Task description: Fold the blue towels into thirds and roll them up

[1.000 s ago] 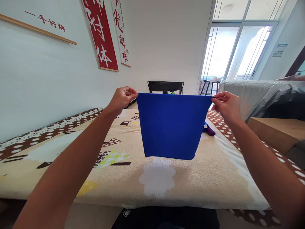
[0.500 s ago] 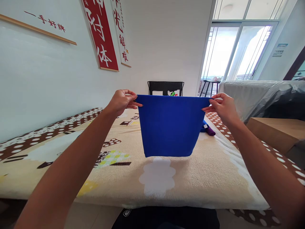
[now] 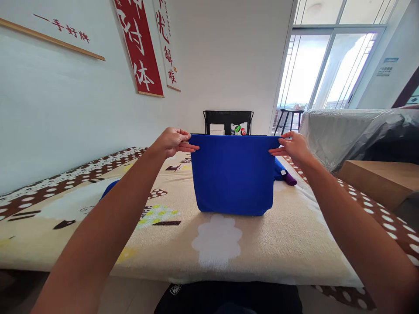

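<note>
A plain blue towel [image 3: 233, 174] hangs upright in front of me, its lower edge at or just above the bed blanket [image 3: 278, 244]. At its upper left corner, my left hand [image 3: 172, 141] is closed, pinching the fabric between thumb and fingers. My right hand [image 3: 292, 146] pinches the upper right corner the same way. Behind the towel's right side lie a rolled blue cloth [image 3: 279, 169] with a white tag and a purple roll [image 3: 290, 179]. Some blue fabric [image 3: 109, 188] shows past my left forearm, mostly hidden.
The patterned blanket covers the bed, with a brown dotted border. A black chair [image 3: 228, 117] stands beyond the far edge. To the right are a cardboard box [image 3: 376, 179] and furniture under a plastic sheet [image 3: 347, 124]. A wall runs along the left.
Both hands have come slightly closer together and a little lower, with the towel between them. The towel's lower right part has swung outward. More blue fabric shows beside my left forearm.
</note>
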The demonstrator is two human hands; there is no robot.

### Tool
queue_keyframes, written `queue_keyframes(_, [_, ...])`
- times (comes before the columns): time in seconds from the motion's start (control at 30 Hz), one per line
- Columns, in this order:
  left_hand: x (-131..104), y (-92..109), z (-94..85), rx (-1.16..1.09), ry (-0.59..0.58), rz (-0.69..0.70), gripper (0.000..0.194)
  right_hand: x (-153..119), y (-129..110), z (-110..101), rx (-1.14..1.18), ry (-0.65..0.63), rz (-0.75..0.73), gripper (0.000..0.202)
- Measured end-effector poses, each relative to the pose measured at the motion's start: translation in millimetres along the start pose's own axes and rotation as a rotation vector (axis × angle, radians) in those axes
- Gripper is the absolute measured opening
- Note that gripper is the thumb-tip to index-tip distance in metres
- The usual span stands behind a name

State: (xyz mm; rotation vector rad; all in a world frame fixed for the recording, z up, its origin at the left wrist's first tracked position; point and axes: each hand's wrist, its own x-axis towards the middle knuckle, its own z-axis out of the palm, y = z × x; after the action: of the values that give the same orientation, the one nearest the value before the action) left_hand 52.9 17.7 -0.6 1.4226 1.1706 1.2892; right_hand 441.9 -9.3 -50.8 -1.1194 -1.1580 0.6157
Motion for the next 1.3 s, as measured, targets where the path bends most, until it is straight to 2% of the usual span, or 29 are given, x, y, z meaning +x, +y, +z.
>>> queue_keyframes(0.1, [17.5,-11.4,9.9,-0.025,0.03,0.016,0.029,18.1,16.5,11.1,0.021,0.012,0.022,0.027])
queue_keyframes(0.23, [39.2,-28.1,23.8,-0.027,0.117,0.148,0.028,29.1,32.4,21.4,0.062,0.043,-0.097,0.025])
queue_keyframes(0.33, [42.3,-38.3,27.8,-0.083,0.111,0.27,0.025,26.1,41.8,20.7,0.106,0.039,-0.209,0.021])
queue_keyframes(0.4, [35.2,-47.2,26.5,-0.111,0.094,0.364,0.027,18.1,50.2,15.7,0.117,0.001,-0.246,0.022])
queue_keyframes(0.47, [21.1,-61.2,22.2,-0.091,0.072,0.418,0.031,4.2,61.8,7.4,0.108,-0.063,-0.244,0.025])
queue_keyframes(0.57, [-10.5,-94.7,10.0,-0.003,-0.017,0.381,0.035,-28.6,85.6,-9.7,0.063,-0.174,-0.201,0.03])
queue_keyframes(0.63, [-36.6,-123.6,-1.3,0.1,-0.117,0.318,0.033,-57.1,104.6,-23.0,0.002,-0.27,-0.157,0.031])
queue_keyframes(0.77, [-94.1,-179.9,-22.4,0.433,-0.391,0.2,0.022,-118.5,143.1,-49.0,-0.204,-0.5,-0.075,0.03])
queue_keyframes(0.87, [-130.5,-208.4,-29.6,0.564,-0.507,0.152,0.022,-156.0,164.0,-64.2,-0.432,-0.631,-0.08,0.027])
queue_keyframes(1.03, [-160.7,-229.3,-30.4,0.583,-0.544,0.14,0.018,-190.0,176.0,-77.4,-0.616,-0.727,-0.134,0.02])
queue_keyframes(1.3, [-180.0,-234.4,-32.4,0.662,-0.583,0.218,0.011,-214.0,175.3,-83.0,-0.724,-0.758,-0.129,0.007])
